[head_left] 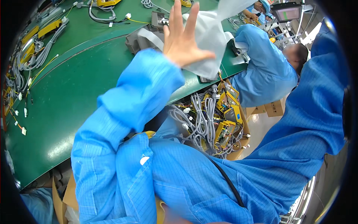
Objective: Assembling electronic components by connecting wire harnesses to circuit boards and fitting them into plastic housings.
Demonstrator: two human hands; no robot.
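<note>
My left hand [185,44] is raised over the green workbench, its fingers spread apart and holding nothing. Just behind it hangs a whitish, see-through plastic sheet or bag [213,35]; whether the hand touches it I cannot tell. Partly covered by the hand and sheet, a grey plastic housing [159,19] lies on the bench. My right arm [294,123] lifts along the right side, and its hand is out of the picture.
Beside my lap, a box [244,143] holds yellow-framed modules [223,132] and coiled grey cables [201,115]. More wired yellow parts [50,28] lie on the green workbench [67,119]. A blue-clad co-worker [266,71] leans at its right edge; another person [257,13] is farther back.
</note>
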